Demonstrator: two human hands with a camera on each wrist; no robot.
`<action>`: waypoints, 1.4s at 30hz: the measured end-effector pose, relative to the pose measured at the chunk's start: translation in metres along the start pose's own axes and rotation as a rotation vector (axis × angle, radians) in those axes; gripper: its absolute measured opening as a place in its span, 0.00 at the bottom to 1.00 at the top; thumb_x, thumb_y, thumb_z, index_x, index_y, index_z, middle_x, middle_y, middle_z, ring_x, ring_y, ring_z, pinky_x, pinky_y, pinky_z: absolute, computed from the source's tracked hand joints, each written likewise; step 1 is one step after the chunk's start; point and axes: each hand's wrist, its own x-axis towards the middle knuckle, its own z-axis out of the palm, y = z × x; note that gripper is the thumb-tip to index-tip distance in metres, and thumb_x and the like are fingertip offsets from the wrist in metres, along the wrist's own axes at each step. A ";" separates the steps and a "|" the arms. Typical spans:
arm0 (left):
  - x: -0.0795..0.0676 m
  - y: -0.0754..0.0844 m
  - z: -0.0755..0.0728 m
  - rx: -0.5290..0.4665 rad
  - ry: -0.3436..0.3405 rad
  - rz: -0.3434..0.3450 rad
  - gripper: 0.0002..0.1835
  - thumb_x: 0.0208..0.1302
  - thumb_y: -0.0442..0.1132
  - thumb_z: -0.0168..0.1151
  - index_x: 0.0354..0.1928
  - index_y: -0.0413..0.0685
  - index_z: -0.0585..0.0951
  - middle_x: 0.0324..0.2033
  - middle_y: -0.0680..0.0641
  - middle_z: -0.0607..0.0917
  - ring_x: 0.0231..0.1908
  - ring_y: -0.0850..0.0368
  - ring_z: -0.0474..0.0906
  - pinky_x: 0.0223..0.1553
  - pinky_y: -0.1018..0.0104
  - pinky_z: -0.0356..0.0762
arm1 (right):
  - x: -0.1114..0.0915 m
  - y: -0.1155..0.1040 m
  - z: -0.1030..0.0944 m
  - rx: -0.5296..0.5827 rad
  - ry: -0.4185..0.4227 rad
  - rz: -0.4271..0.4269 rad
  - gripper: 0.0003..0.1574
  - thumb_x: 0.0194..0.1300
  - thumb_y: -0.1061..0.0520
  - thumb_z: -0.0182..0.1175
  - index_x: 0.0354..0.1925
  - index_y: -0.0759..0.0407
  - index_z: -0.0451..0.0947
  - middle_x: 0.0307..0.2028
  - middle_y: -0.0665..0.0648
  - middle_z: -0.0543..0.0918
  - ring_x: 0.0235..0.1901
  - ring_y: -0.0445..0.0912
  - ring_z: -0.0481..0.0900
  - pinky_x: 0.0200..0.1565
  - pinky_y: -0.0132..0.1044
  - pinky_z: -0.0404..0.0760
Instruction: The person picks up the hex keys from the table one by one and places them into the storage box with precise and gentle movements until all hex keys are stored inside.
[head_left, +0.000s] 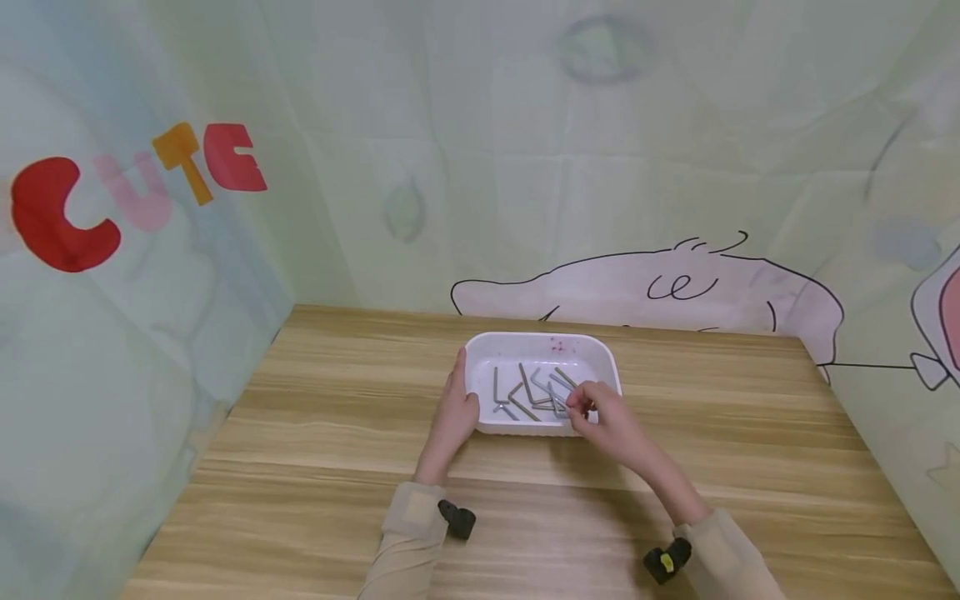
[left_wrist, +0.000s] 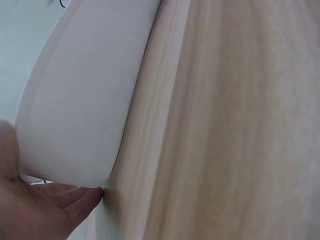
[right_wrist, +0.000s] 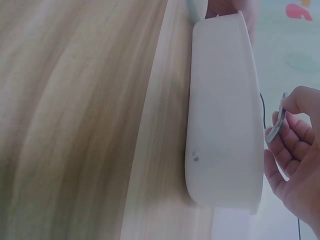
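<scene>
A white plastic tray sits on the table with several L-shaped hex keys lying loosely in it, some silver and some darker, brassy. My left hand grips the tray's left end, its thumb by the near corner and the other fingers round the end wall. Over the tray's near right corner, my right hand pinches a silver hex key between thumb and fingers. In the right wrist view this key is above the tray rim. The tray's contents are hidden in both wrist views.
The wood-grain table extends around the tray. A printed fabric backdrop rises behind the table and along both sides. Black wrist cameras are strapped over both sleeves.
</scene>
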 end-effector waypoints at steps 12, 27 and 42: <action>0.000 0.002 0.000 -0.004 -0.009 -0.017 0.41 0.61 0.27 0.41 0.77 0.50 0.45 0.74 0.38 0.55 0.73 0.41 0.52 0.73 0.47 0.52 | 0.026 0.010 0.006 -0.041 -0.036 0.074 0.03 0.58 0.63 0.60 0.33 0.62 0.77 0.28 0.52 0.80 0.31 0.41 0.74 0.33 0.30 0.75; 0.000 0.001 0.000 -0.021 -0.015 -0.030 0.41 0.62 0.27 0.41 0.77 0.52 0.44 0.74 0.38 0.54 0.73 0.41 0.52 0.73 0.48 0.52 | 0.045 0.017 0.017 -0.106 -0.093 0.161 0.05 0.58 0.60 0.61 0.34 0.61 0.78 0.28 0.53 0.80 0.30 0.42 0.73 0.32 0.30 0.73; 0.000 0.002 0.000 -0.003 -0.011 -0.017 0.40 0.63 0.27 0.41 0.77 0.49 0.45 0.74 0.39 0.54 0.73 0.42 0.52 0.73 0.48 0.53 | 0.062 0.013 0.029 -0.336 -0.169 0.184 0.03 0.59 0.56 0.62 0.29 0.54 0.80 0.26 0.49 0.81 0.33 0.45 0.74 0.42 0.46 0.71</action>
